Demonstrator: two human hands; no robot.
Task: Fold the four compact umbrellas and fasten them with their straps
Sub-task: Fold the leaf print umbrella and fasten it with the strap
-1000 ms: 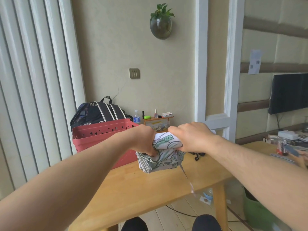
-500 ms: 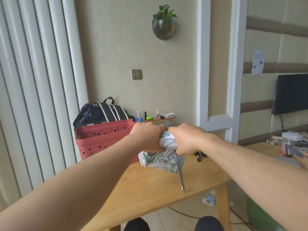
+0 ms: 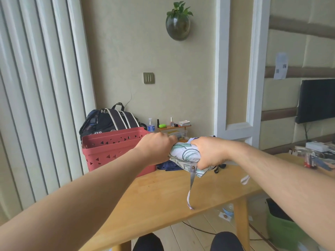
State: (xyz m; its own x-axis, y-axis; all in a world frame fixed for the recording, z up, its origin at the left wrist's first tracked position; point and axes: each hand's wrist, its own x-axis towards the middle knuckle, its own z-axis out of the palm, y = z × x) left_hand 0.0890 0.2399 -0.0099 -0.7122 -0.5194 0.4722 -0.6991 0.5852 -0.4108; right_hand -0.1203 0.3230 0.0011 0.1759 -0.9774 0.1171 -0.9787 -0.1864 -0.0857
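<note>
Above the counter (image 3: 163,196), my left hand (image 3: 155,149) and right hand (image 3: 208,153) clench the patterned umbrella (image 3: 183,153). Its strap (image 3: 191,185) dangles unfastened; loosening either grip could let the canopy unroll.

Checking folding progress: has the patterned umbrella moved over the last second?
Yes. The patterned umbrella, gripped by the left hand and right hand, has lifted off the wooden table and shifted right, away from the red basket.
</note>
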